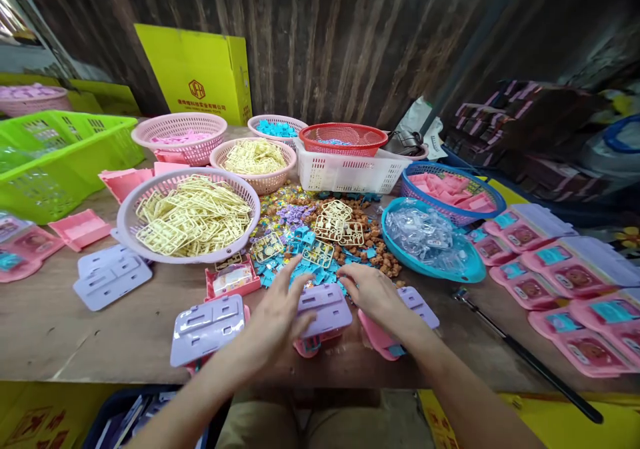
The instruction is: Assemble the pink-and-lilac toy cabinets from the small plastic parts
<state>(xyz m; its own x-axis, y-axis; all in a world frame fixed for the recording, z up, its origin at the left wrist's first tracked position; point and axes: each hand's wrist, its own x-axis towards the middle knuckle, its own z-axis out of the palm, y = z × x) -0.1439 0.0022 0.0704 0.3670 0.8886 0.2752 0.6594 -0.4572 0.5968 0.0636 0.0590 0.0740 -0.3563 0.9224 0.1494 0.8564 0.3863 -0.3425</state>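
My left hand (280,316) lies with spread fingers on the left end of a lilac plastic lid (325,306) that sits on a pink toy case at the table's front edge. My right hand (373,292) rests on the lid's right end, fingers apart. Neither hand grips anything. A second lilac lid on a pink case (207,326) lies just left of my left hand. Another pink case with a lilac lid (400,329) lies under my right wrist. Beyond my fingers spreads a heap of small blue, brown and purple parts (320,236) with cream sprues on top.
A pink basket of cream sprues (187,212) stands left of centre. A teal bowl of clear bags (430,239) stands on the right. Finished pink cases (575,282) line the right side. A black rod (525,356) lies diagonally at the front right. A green crate (60,162) stands far left.
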